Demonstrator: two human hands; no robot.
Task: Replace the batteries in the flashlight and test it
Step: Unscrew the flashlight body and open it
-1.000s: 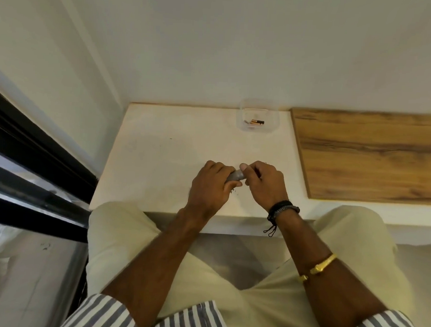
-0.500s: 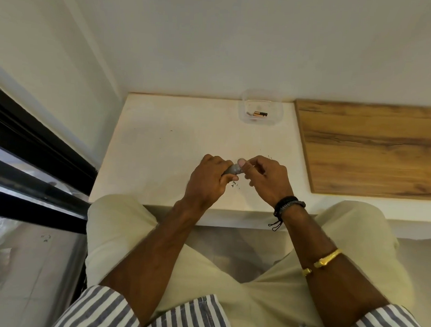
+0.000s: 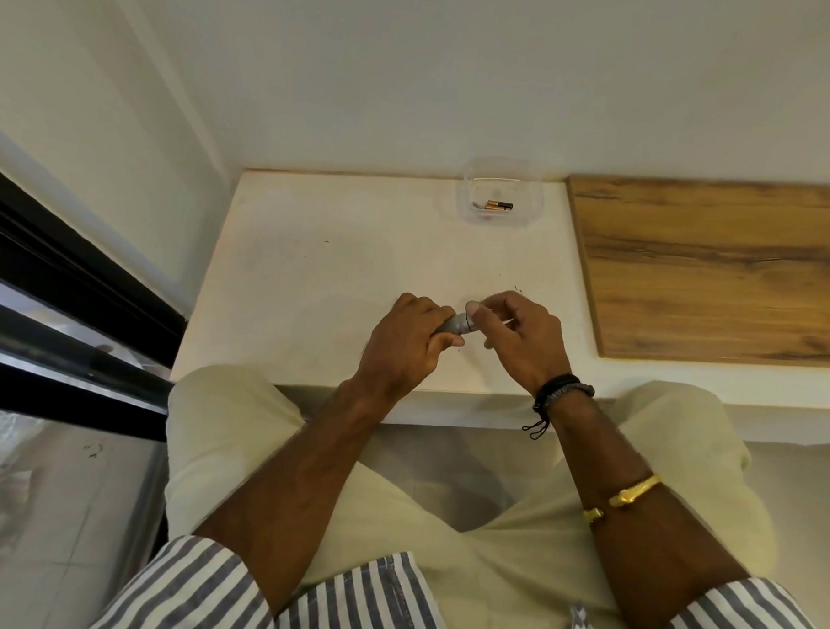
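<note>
The left hand (image 3: pixel 402 347) curls its fingers tight round the grey flashlight (image 3: pixel 454 324), over the white table (image 3: pixel 309 286). At its 3 o'clock the right hand (image 3: pixel 521 338), fingers bent, pinches the flashlight's end. At 1 o'clock a battery (image 3: pixel 499 205) lies in a clear tub (image 3: pixel 534 210).

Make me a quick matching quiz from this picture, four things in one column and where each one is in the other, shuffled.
1. flashlight
2. battery
3. wooden board
4. gold bracelet

A. on the right forearm
B. in the clear container
C. gripped in the left hand
D. flat on the right side of the table

Pairs: 1-C, 2-B, 3-D, 4-A
</note>
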